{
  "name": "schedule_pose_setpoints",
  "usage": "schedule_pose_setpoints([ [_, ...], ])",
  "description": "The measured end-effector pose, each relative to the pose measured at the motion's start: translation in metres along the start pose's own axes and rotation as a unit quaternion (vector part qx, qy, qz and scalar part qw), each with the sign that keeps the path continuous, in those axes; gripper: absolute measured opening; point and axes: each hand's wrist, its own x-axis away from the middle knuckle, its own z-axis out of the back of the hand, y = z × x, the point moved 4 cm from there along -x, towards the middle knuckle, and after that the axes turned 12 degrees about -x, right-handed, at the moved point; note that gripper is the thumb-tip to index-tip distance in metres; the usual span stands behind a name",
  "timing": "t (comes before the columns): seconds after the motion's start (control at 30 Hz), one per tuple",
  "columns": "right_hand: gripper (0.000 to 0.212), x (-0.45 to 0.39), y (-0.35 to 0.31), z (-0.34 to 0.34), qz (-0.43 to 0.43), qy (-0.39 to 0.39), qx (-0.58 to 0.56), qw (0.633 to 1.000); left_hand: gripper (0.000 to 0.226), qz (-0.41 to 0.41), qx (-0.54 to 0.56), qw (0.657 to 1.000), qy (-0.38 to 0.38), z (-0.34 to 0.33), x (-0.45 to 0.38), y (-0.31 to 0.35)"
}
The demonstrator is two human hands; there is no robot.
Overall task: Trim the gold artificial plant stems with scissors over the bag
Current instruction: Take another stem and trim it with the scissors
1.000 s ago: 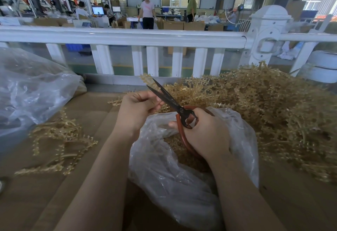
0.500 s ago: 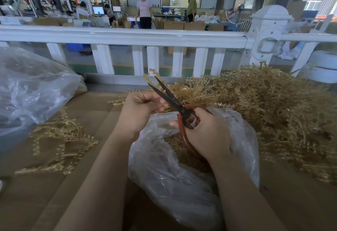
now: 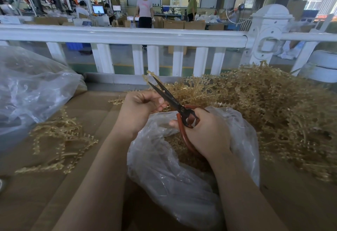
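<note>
Head view. Right hand (image 3: 206, 132): fingers curled through the red loop handles of the scissors (image 3: 175, 105), gripping them; dark blades slightly parted and pointing up and away to the left. Left hand (image 3: 138, 110): just left of the blades, fingers curled round a gold artificial plant stem (image 3: 148, 74), whose beaded tip rose beyond the blade points. Clear plastic bag (image 3: 160, 167): directly beneath both hands, mouth open, gold trimmings visible inside below the right hand. Large heap of gold stems (image 3: 273, 106): right of and beyond the right hand, spread over the cardboard-covered bench (image 3: 36, 194). Smaller cluster of gold stems (image 3: 58, 139): lying flat, well left of the left hand. Second clear plastic bag (image 3: 31, 88): far left, beyond that cluster. White railing (image 3: 127, 36): across the back, past both hands, with a white post to the right. Workshop beyond: cartons, monitors and two standing persons.
</note>
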Motion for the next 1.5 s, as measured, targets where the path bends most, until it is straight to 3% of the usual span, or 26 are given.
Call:
schedule_pose_setpoints([
  [0.3,0.058,-0.001,-0.003,0.003,0.016,0.031,0.008,0.999,0.028,-0.001,-0.008,1.000,-0.002,0.001,0.000,0.002],
  [0.4,0.060,-0.001,-0.002,0.004,0.017,0.043,0.003,0.999,0.028,0.039,0.075,0.996,-0.016,0.003,0.001,0.001],
  [0.53,0.061,-0.001,-0.003,0.004,0.039,0.042,-0.002,0.998,0.015,0.127,0.220,0.967,-0.014,0.009,-0.001,-0.009],
  [0.83,0.069,-0.003,0.001,0.003,0.028,-0.002,-0.009,1.000,0.014,0.154,0.280,0.946,-0.058,0.005,0.000,-0.014],
  [1.3,0.057,-0.001,0.006,0.004,-0.028,-0.016,-0.022,0.999,0.023,0.081,0.157,0.983,0.043,0.006,-0.003,-0.005],
  [1.5,0.048,0.000,-0.003,0.008,0.005,-0.010,-0.004,1.000,0.029,0.038,0.096,0.995,0.013,0.005,-0.004,-0.005],
])
